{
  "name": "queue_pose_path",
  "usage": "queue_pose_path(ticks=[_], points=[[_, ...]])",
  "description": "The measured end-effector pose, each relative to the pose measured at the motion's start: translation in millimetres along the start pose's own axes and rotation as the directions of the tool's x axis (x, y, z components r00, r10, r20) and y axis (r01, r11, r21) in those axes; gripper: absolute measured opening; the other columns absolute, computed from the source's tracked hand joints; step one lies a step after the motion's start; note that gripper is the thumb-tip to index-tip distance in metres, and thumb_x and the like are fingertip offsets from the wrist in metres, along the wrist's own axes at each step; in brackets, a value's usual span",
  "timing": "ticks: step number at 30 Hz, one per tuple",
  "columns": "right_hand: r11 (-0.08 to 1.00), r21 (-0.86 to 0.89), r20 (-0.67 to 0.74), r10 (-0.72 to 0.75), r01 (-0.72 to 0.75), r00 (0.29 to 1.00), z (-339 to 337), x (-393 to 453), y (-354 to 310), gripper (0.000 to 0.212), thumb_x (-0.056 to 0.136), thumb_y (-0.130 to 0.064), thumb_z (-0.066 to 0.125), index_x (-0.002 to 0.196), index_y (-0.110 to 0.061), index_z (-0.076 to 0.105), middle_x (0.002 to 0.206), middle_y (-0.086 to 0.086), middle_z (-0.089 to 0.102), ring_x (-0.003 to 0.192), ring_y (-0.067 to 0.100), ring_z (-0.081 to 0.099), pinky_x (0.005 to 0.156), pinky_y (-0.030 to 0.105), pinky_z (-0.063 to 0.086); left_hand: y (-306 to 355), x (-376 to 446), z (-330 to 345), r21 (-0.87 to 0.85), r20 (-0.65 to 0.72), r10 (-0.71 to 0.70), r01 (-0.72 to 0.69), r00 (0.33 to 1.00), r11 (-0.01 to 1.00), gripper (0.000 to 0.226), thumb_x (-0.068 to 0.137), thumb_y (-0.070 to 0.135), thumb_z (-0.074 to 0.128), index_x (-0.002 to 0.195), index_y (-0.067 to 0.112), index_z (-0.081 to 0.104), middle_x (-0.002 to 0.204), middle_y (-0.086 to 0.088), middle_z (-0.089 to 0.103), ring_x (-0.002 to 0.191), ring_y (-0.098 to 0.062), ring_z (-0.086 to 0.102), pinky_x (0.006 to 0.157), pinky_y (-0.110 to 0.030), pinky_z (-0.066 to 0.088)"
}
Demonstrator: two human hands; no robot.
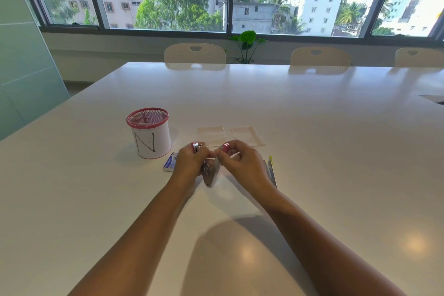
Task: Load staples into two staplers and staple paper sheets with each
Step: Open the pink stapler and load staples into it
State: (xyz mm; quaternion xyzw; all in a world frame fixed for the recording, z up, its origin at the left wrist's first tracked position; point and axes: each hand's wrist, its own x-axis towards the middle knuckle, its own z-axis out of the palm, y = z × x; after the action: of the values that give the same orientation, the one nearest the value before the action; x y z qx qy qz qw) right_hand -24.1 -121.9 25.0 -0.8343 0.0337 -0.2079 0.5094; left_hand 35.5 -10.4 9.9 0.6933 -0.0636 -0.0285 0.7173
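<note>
Table (312, 127), white; nearest edge under both forearms; pot (150, 137) marked N, left; two paper stacks (230, 136) beyond the hands; yellow stapler (271, 170) lying right; staple box (170, 162) left; pink stapler (211, 170), hinged open, gripped by left hand (191, 162); right hand (240, 162) pinches a staple strip (234, 155). Advice: hold channel steady, seat strip legs-down, flush.

white table (312, 127) | on it: mesh cup (150, 133), staple box (170, 162), two paper stacks (212, 136), yellow stapler (271, 170)
</note>
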Motion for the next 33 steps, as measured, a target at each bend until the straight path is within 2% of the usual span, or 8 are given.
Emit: queue_pose_path(ticks=[5, 7, 10, 12, 16, 20, 24, 33], points=[[0.983, 0.142, 0.078, -0.127, 0.115, 0.989, -9, 3, -6, 0.019, 0.086, -0.035, 0.062, 0.082, -0.017, 0.058, 0.066, -0.013, 0.057, 0.058, 0.0, 0.051, 0.056, 0.009, 0.039, 7, -2, -5, -0.442, 0.151, -0.148, 0.201, 0.977, 0.874, 0.019, 0.096, 0.014, 0.038, 0.096, 0.01, 0.056, 0.086, -0.009, 0.07, 0.078, -0.024, 0.069, 0.068, -0.036, 0.056], [0.944, 0.31, 0.076, -0.142, 0.112, 0.987, -11, 1, -9, 0.034, 0.089, -0.047, 0.049, 0.074, -0.017, 0.059, 0.059, -0.014, 0.06, 0.054, 0.0, 0.053, 0.054, 0.01, 0.041, 7, -1, -5, -0.551, 0.222, -0.191, 0.284, 0.956, 0.785, 0.02, 0.097, 0.019, 0.038, 0.1, 0.007, 0.054, 0.082, -0.01, 0.073, 0.074, -0.024, 0.071, 0.061, -0.036, 0.059], [0.904, 0.415, 0.032, -0.124, 0.1, 0.992, -13, 3, -5, 0.064, 0.089, -0.063, 0.029, 0.064, -0.013, 0.061, 0.055, -0.008, 0.062, 0.05, 0.001, 0.051, 0.052, 0.01, 0.04, 4, 1, -5, -0.643, 0.281, -0.182, 0.326, 0.942, 0.693, 0.028, 0.098, 0.026, 0.033, 0.105, 0.005, 0.051, 0.082, -0.012, 0.074, 0.077, -0.026, 0.071, 0.068, -0.039, 0.058], [0.925, 0.372, 0.009, -0.08, 0.071, 0.997, -11, 6, -2, 0.07, 0.09, -0.063, 0.024, 0.061, -0.011, 0.062, 0.051, -0.006, 0.06, 0.048, 0.002, 0.05, 0.052, 0.009, 0.039, 3, 2, -6, -0.662, 0.311, -0.18, 0.348, 0.933, 0.663, 0.034, 0.099, 0.03, 0.03, 0.109, 0.005, 0.051, 0.086, -0.013, 0.074, 0.081, -0.026, 0.071, 0.071, -0.039, 0.058], [0.973, 0.211, -0.016, -0.087, 0.088, 0.996, -7, 4, 1, 0.047, 0.087, -0.053, 0.029, 0.065, -0.027, 0.062, 0.06, -0.013, 0.061, 0.055, -0.001, 0.052, 0.056, 0.012, 0.04, 4, 1, -5, -0.661, 0.336, -0.211, 0.389, 0.918, 0.642, 0.038, 0.099, 0.031, 0.029, 0.112, 0.003, 0.052, 0.097, -0.017, 0.069, 0.083, -0.028, 0.071, 0.072, -0.042, 0.055], [0.961, -0.174, 0.167, -0.184, 0.213, 0.969, -1, -1, 7, 0.044, 0.092, -0.051, 0.03, 0.107, -0.026, 0.064, 0.097, -0.005, 0.057, 0.086, 0.005, 0.055, 0.074, 0.023, 0.046, 3, -1, -3, -0.666, 0.343, -0.221, 0.403, 0.913, 0.627, 0.035, 0.099, 0.029, 0.03, 0.099, 0.003, 0.054, 0.08, -0.016, 0.071, 0.072, -0.024, 0.071, 0.058, -0.036, 0.059], [0.845, -0.437, 0.196, -0.246, 0.309, 0.949, 3, -2, 10, 0.039, 0.096, -0.044, 0.039, 0.131, -0.032, 0.05, 0.113, -0.003, 0.052, 0.109, 0.012, 0.045, 0.09, 0.029, 0.041, 3, -4, -1, -0.621, 0.398, -0.229, 0.445, 0.888, 0.645, 0.04, 0.098, 0.031, 0.03, 0.1, 0.001, 0.057, 0.087, -0.016, 0.071, 0.076, -0.024, 0.071, 0.059, -0.035, 0.059], [0.779, -0.528, 0.223, -0.258, 0.339, 0.94, 3, -1, 12, 0.037, 0.097, -0.028, 0.04, 0.133, -0.034, 0.047, 0.116, 0.001, 0.053, 0.109, 0.018, 0.045, 0.091, 0.032, 0.038, -4, -1, 0, -0.533, 0.385, -0.241, 0.428, 0.891, 0.73, 0.04, 0.099, 0.03, 0.028, 0.096, 0.007, 0.061, 0.09, -0.012, 0.071, 0.086, -0.023, 0.067, 0.076, -0.038, 0.054]])
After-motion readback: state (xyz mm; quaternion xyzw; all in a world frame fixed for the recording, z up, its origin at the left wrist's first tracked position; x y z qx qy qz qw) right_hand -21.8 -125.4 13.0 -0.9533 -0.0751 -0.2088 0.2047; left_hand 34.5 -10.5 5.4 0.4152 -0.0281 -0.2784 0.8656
